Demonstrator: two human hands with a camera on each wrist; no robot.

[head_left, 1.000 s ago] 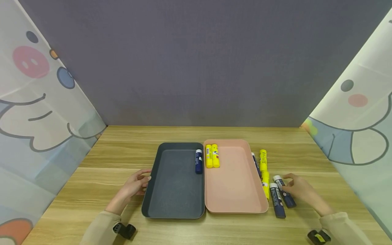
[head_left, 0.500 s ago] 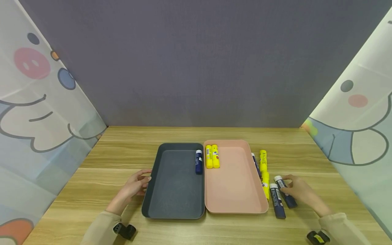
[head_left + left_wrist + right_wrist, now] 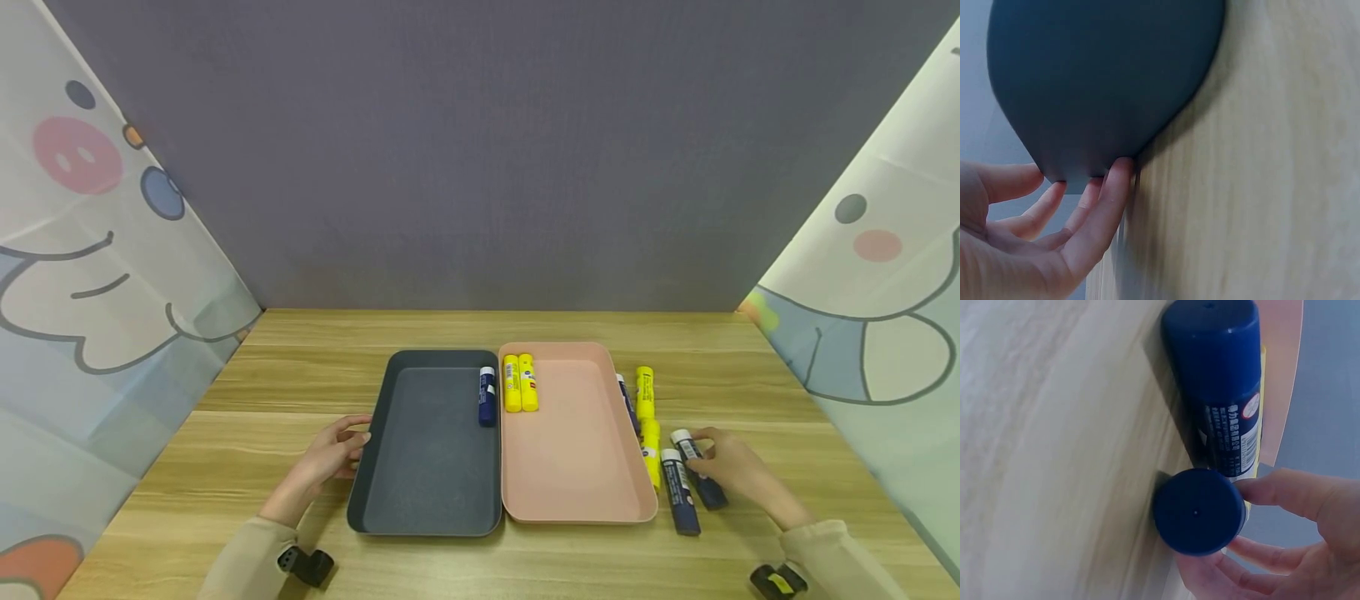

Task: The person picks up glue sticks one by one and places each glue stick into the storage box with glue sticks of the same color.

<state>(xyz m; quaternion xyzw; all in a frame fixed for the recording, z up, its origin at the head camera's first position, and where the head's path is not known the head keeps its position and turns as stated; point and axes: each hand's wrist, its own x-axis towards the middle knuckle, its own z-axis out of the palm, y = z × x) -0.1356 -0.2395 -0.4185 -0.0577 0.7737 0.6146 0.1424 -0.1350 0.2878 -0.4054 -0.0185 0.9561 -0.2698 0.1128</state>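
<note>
My left hand (image 3: 330,454) is at the left side of a dark grey tray (image 3: 363,492). In the left wrist view its fairly straight fingers (image 3: 1119,178) touch the tray's outer wall. On the right, my right hand (image 3: 731,467) pinches a navy glue stick (image 3: 711,493) with a white cap, lying on the table. The right wrist view shows that glue stick's round blue base (image 3: 1197,512) between thumb and fingers. A second navy glue stick (image 3: 681,496) lies close to its left. One navy glue stick (image 3: 487,400) lies inside the grey tray.
A pink tray (image 3: 577,512) adjoins the grey tray and holds two yellow glue sticks (image 3: 521,383). Along its right side lie another navy glue stick (image 3: 627,404), partly hidden by the rim, and two yellow ones (image 3: 645,392). A grey panel (image 3: 480,167) rises behind the table.
The right thumb has shifted slightly on the pinched glue stick, which has moved a tiny bit to the right. The left hand and both trays have stayed put.
</note>
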